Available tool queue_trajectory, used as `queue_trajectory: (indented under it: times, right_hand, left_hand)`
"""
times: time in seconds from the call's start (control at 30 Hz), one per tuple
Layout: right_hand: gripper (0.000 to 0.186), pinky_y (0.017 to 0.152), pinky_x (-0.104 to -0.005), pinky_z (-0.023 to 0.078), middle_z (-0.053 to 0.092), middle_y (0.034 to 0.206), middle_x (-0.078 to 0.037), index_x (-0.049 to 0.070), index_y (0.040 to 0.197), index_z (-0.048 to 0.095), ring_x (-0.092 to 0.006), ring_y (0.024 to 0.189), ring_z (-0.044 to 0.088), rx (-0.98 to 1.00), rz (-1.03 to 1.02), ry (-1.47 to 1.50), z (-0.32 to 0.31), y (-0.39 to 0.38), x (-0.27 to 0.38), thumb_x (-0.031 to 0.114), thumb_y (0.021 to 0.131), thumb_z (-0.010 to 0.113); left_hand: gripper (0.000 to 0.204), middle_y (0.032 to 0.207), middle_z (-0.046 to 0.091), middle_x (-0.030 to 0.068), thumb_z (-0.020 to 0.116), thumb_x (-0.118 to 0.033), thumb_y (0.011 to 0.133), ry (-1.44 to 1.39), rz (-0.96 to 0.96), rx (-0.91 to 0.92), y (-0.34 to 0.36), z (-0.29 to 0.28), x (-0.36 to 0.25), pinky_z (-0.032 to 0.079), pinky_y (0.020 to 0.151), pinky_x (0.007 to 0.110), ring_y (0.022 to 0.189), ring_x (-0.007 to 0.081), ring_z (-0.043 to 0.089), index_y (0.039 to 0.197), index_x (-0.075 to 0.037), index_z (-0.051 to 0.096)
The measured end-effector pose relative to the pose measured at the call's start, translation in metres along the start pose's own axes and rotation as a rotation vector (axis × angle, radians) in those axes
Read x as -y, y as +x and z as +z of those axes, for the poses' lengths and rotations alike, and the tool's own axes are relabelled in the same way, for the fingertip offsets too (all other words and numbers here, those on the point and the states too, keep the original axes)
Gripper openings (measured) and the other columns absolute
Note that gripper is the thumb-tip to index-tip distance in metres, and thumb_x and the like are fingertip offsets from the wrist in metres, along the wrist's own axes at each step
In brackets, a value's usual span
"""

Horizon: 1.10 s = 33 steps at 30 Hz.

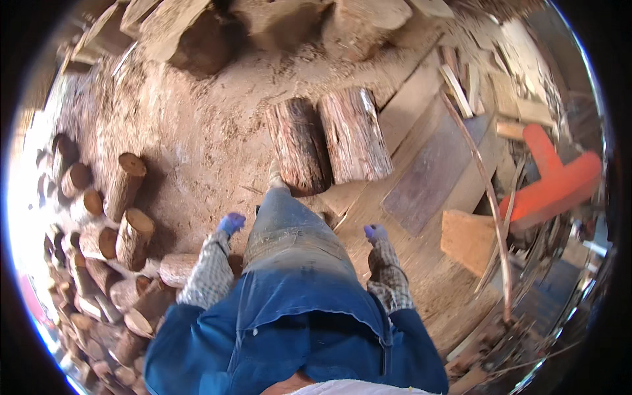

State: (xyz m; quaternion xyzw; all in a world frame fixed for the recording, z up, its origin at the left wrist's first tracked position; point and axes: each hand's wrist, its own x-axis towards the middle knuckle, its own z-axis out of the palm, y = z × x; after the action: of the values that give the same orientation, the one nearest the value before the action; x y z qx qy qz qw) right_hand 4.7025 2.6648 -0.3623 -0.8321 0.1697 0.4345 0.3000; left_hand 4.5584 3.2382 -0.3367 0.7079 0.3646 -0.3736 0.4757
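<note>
My left hand [232,224], in a blue-purple glove, hangs beside my left leg, with its small visible fingers curled and nothing seen in them. On the other side, my right hand [375,232] wears a similar glove and is also curled, holding nothing visible. Both hands are apart from any object. Ahead of my feet lie two short bark-covered logs side by side: a darker left log [297,146] and a paler right log [355,135]. The left log lies right by my forward foot. A blue apron [303,289] covers my front and legs.
Many cut logs [135,238] stand and lie in a pile at left. Large wood blocks [197,39] line the far side. Boards [415,145] lie at right, beside a long thin stick [484,171], an orange-red T-shaped object [553,181] and scrap wood [469,240].
</note>
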Motion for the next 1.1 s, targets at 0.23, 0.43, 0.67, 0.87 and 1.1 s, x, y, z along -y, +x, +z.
queue_trajectory:
  times: [0.23,0.43,0.67,0.87,1.1]
  right_hand:
    - [0.034,0.044,-0.0309,0.045,0.069,0.077,-0.012,0.004,0.113,0.061,-0.0197,0.055,0.062,-0.011,0.180,0.675,-0.022,-0.018,0.079,0.031,0.093,0.065]
    - [0.036,0.058,-0.0295,0.049,0.071,0.085,-0.008,0.006,0.113,0.067,-0.0156,0.065,0.064,0.178,0.011,0.522,-0.006,-0.028,0.179,0.036,0.092,0.067]
    - [0.040,0.056,-0.0269,0.048,0.073,0.091,-0.011,0.001,0.117,0.066,-0.0152,0.065,0.065,0.207,0.053,0.345,-0.043,-0.004,0.197,0.034,0.094,0.065]
    - [0.038,0.056,-0.0264,0.051,0.072,0.088,-0.010,0.001,0.115,0.066,-0.0150,0.066,0.066,0.254,0.010,0.185,-0.089,0.029,0.170,0.033,0.095,0.064]
    - [0.022,0.050,-0.0268,0.048,0.063,0.079,-0.004,0.004,0.108,0.065,-0.0140,0.064,0.060,0.440,0.075,0.176,-0.148,0.117,0.129,0.023,0.095,0.064]
  left_hand:
    - [0.039,0.094,0.071,0.0185,0.058,-0.046,0.086,0.522,0.253,-0.175,0.118,-0.095,-0.193,0.052,0.075,0.048,0.087,0.0384,0.068,0.098,-0.010,0.070]
    - [0.035,0.092,0.070,0.0171,0.060,-0.044,0.087,0.155,0.607,-0.387,0.141,-0.111,-0.327,0.053,0.073,0.047,0.085,0.0376,0.068,0.094,-0.011,0.070]
    - [0.041,0.096,0.071,0.0177,0.057,-0.048,0.086,0.284,0.468,-0.145,0.124,-0.045,-0.330,0.053,0.076,0.049,0.089,0.0373,0.068,0.096,-0.011,0.071]
    - [0.044,0.112,0.069,0.0192,0.058,-0.044,0.084,0.344,0.105,-0.088,0.095,0.013,-0.228,0.052,0.087,0.047,0.104,0.0357,0.067,0.107,-0.008,0.070]
    - [0.043,0.094,0.071,0.0208,0.059,-0.045,0.086,0.024,-0.019,-0.576,0.033,0.081,-0.157,0.054,0.075,0.046,0.088,0.0373,0.070,0.092,-0.005,0.074]
